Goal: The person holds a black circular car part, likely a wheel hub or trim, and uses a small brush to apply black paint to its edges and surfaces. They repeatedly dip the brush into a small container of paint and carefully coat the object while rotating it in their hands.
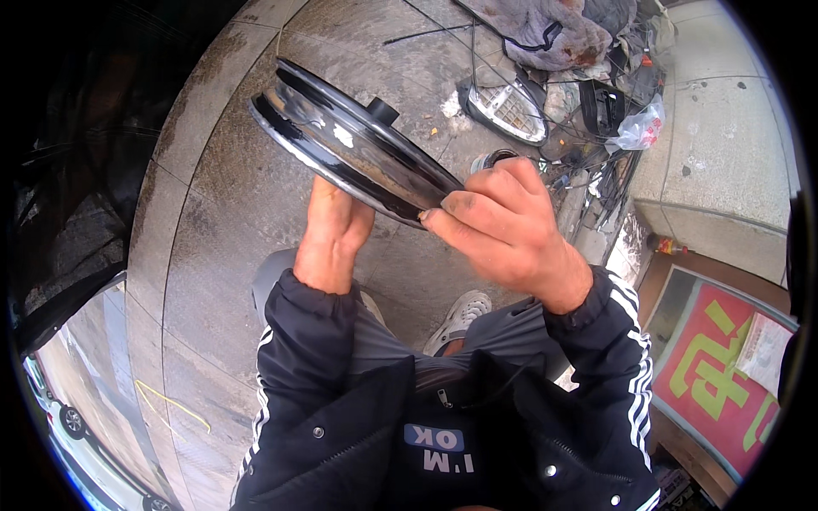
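Observation:
A black metal wheel rim (pixel 328 140), scuffed with white patches and brown grime in its channel, is held tilted in the air in front of me. A short black stub stands out from its far side. From below, my left hand (pixel 335 228) supports the rim; its fingers are hidden behind the metal. My right hand (pixel 511 223) is closed at the rim's right end, fingers curled, with dirty fingertips against the edge. Whether anything small is pinched there I cannot make out. Just beyond the right hand, a round can (pixel 492 159) is partly covered by the knuckles.
Stained paving (pixel 230 196) lies below. Ahead on the right are a grey rag (pixel 554 34), a white-edged basket-like piece (pixel 507 111), tangled cables and a plastic bag (pixel 639 126). A red sign board (pixel 716 366) stands at the right, a yellow cord (pixel 175 404) at the left.

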